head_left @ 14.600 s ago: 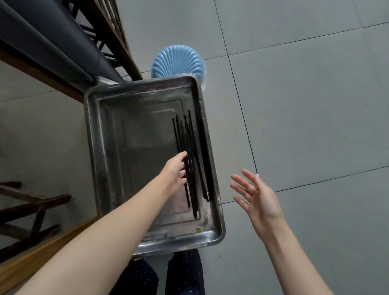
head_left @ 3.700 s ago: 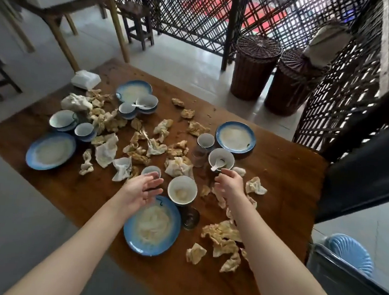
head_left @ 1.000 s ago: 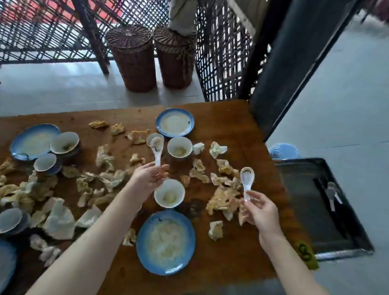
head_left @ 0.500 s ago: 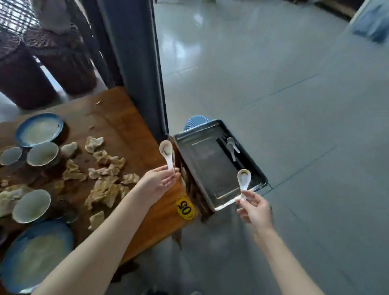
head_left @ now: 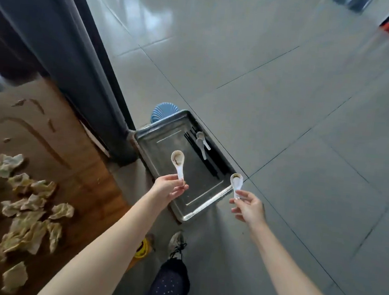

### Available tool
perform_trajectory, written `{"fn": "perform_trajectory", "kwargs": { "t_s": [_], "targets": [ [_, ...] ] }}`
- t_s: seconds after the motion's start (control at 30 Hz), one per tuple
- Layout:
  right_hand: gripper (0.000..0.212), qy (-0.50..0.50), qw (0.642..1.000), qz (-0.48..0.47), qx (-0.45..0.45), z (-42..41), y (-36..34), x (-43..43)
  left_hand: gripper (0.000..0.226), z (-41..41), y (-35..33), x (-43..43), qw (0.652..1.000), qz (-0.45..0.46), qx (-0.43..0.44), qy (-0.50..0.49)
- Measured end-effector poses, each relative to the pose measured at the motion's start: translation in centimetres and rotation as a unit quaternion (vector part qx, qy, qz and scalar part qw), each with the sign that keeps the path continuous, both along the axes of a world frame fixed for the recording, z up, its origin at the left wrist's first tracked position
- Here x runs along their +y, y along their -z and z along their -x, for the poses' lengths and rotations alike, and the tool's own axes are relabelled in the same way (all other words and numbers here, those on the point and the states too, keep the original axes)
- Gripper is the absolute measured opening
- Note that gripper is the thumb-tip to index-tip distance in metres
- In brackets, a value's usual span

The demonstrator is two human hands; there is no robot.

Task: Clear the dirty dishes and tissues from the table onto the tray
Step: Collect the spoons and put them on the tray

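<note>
We are pinching one soiled white ceramic soup spoon (head_left: 178, 161) by its handle in our left hand (head_left: 170, 188) over the rectangular steel tray (head_left: 165, 144) and a second such spoon (head_left: 237, 181) in our right hand (head_left: 249, 207) by its near corner, so next we are probably lowering and releasing both beside the two white spoons (head_left: 201, 142) lying there.

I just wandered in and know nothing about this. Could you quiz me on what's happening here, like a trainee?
1. True or false: the crumpled tissues already lie in the metal tray.
2. What does the left hand pinch? A) chopsticks B) a soiled white spoon C) a tissue
3. How many spoons lie in the tray?
Key: 1. False, they are on the wooden table. 2. B; the right hand pinches a second soiled spoon. 3. Two.
</note>
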State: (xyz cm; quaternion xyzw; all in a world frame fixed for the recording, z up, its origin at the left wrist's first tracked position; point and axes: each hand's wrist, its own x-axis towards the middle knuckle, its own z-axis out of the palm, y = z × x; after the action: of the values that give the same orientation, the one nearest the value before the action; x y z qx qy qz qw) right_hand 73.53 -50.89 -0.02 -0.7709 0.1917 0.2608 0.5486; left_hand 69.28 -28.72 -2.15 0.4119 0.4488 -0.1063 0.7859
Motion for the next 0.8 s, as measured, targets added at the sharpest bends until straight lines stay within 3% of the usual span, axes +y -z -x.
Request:
{"fn": "perform_trajectory", "kwargs": {
  "t_s": [0.17, 0.47, 0.8],
  "targets": [
    [0.014, -0.023, 0.999, 0.015, 0.021, -7.5, 2.2, 2.3, 0.037, -5.0, 2.5, 1.2, 0.999, -0.020, 0.046, 0.001],
    [0.014, -0.069, 0.993, 0.037, 0.084, -16.5, 9.9, 4.2, 0.028, -11.7, 8.7, -0.2, 0.993, -0.025, 0.118, 0.006],
    [0.017, -0.207, 0.967, 0.064, 0.132, -23.1, 22.0, 4.7, 0.021, -17.6, 18.1, -4.4, 0.988, -0.044, 0.150, 0.004]
  ]
}}
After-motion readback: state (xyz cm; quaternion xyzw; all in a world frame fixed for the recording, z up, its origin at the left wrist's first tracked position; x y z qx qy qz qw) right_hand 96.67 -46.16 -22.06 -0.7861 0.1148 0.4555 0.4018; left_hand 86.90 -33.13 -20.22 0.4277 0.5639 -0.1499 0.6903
